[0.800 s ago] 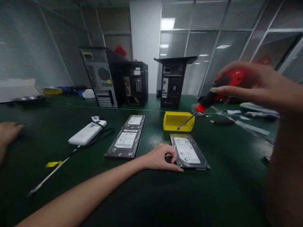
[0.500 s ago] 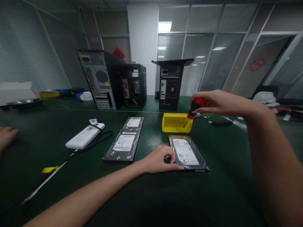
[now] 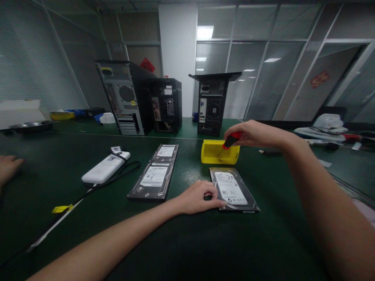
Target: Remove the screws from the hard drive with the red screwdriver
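My right hand (image 3: 250, 133) is closed round the red and black handle of a screwdriver (image 3: 232, 139). Its shaft slants down into a yellow plastic box (image 3: 208, 149), where a few tiny dark specks lie close to the tip. In front of the box a hard drive (image 3: 231, 189) lies flat, white label up. My left hand (image 3: 197, 199) rests at that drive's near left side, thumb along the near edge and fingers curled on the left edge. Two more hard drives (image 3: 154, 176) lie end to end further left.
A white power bank (image 3: 104, 169) with a black cable lies left. Another person's hand (image 3: 10, 166) rests at the left edge. Behind stand computer cases (image 3: 125, 97), one of them (image 3: 212, 103) behind the yellow box. Tools and a white keyboard (image 3: 319, 134) lie at right.
My right hand has shifted left with the screwdriver, whose tip has moved from the right part of the yellow box toward its middle. My left hand stays on the hard drive.
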### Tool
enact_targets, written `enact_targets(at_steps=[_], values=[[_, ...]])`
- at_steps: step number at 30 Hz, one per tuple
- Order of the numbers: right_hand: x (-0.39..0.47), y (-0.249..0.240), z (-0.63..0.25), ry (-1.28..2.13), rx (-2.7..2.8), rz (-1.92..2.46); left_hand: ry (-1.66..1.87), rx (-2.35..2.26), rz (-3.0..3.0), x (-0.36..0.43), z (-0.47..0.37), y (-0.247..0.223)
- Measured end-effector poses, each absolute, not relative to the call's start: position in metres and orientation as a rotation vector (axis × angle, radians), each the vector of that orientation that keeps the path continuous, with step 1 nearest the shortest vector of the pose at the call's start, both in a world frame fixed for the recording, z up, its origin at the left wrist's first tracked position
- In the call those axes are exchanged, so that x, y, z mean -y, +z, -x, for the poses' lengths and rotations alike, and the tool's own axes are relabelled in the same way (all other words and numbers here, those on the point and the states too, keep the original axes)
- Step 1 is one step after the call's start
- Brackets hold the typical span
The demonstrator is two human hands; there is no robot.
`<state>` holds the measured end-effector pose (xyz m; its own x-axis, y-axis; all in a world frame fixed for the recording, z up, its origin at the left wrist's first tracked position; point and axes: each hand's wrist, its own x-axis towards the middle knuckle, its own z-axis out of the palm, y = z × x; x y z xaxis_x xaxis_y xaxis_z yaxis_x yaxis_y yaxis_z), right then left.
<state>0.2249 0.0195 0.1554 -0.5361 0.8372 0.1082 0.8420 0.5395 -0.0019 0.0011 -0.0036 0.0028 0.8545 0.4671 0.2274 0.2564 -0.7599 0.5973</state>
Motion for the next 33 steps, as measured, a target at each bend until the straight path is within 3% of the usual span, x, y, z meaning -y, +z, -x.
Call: enact_targets(at_steps=[33], values=[[-0.0173, 0.1586, -0.2331, 0.014, 2.632, 1.481, 0.507, -0.483, -2.421, 0.0028, 0.0001, 0.0024]])
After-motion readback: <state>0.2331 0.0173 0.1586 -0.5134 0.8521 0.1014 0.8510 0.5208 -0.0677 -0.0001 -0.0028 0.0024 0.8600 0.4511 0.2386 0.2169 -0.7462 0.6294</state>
